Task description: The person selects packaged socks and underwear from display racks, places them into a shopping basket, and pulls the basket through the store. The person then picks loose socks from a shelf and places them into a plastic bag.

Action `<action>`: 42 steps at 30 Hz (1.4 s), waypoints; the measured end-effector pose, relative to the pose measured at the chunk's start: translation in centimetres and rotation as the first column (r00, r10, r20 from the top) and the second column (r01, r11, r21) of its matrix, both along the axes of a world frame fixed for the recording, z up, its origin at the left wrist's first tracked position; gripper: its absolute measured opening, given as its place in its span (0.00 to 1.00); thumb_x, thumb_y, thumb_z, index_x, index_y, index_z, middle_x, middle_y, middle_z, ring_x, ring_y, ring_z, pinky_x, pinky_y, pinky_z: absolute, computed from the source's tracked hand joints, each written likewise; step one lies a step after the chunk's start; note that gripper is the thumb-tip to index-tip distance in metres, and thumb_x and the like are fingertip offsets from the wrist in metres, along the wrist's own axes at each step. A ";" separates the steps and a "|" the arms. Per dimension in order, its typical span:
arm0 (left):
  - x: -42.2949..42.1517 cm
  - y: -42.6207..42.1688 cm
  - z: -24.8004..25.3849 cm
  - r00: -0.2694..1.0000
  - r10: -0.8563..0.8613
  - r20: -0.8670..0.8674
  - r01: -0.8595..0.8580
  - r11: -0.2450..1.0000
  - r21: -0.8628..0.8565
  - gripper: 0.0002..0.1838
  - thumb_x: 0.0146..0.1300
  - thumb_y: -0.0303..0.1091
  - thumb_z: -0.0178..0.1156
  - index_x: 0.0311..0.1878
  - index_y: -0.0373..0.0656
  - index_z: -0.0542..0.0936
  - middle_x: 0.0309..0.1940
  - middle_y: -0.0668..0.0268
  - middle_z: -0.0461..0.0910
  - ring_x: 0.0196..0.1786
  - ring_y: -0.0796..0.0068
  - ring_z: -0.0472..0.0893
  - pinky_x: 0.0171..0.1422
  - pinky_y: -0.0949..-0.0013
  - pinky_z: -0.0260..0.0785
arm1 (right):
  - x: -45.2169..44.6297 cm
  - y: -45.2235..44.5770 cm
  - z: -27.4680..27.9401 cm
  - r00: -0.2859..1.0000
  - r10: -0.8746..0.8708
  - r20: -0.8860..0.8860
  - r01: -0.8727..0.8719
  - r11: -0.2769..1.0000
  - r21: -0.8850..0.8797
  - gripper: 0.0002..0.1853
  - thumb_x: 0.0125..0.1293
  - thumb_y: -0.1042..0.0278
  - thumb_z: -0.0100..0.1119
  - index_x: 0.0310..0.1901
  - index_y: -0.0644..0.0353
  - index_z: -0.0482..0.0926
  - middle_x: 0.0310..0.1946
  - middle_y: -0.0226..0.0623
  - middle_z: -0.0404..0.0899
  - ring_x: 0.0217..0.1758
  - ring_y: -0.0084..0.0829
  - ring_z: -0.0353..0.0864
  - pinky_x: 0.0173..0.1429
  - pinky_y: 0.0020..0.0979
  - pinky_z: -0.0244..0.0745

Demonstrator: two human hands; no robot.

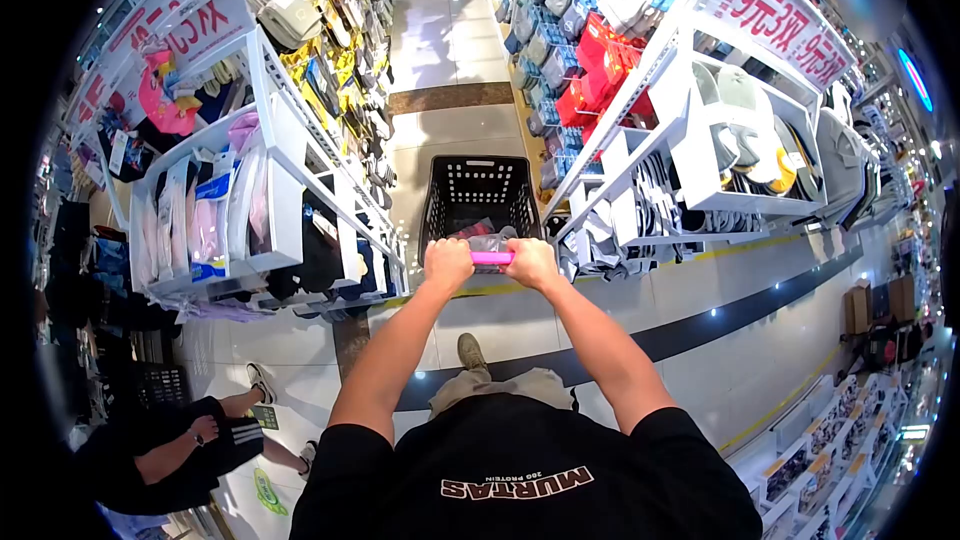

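Both of my hands grip a pink handle bar [491, 258] in front of me. My left hand [448, 265] is wrapped round its left end, and my right hand [532, 264] round its right end. Just beyond the bar is a black shopping basket [478, 167] with square holes in its walls. A small packaged item [478, 228], partly pinkish, lies inside; its kind is too small to tell. How the handle joins the basket is hidden by my hands.
A tiled aisle [455, 50] runs ahead between hanging packets of socks [330, 70] and red packets [600, 70]. White display bins [265, 260] stand left, others with caps [735, 120] right. A person in black [195, 440] walks at the lower left.
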State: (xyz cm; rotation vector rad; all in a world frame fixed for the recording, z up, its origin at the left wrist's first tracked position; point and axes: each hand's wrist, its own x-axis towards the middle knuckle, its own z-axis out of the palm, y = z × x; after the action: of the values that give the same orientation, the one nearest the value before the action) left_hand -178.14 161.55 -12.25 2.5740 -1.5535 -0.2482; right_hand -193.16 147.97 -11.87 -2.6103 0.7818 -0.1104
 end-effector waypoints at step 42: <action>35.1 -39.7 -2.1 0.980 0.096 -0.175 -0.165 0.881 -0.443 0.12 0.52 0.38 0.69 0.24 0.43 0.77 0.25 0.61 0.79 0.30 0.53 0.81 0.35 0.53 0.74 | 35.9 -42.4 -2.5 0.912 0.078 0.403 -0.081 0.997 -0.008 0.12 0.44 0.66 0.73 0.25 0.55 0.77 0.26 0.35 0.76 0.33 0.42 0.80 0.36 0.42 0.75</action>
State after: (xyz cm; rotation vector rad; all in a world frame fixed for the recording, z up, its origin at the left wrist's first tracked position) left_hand -143.00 121.89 -14.37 2.2188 -1.2036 -0.0469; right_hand -157.27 105.58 -14.42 -2.4807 0.5241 -0.5996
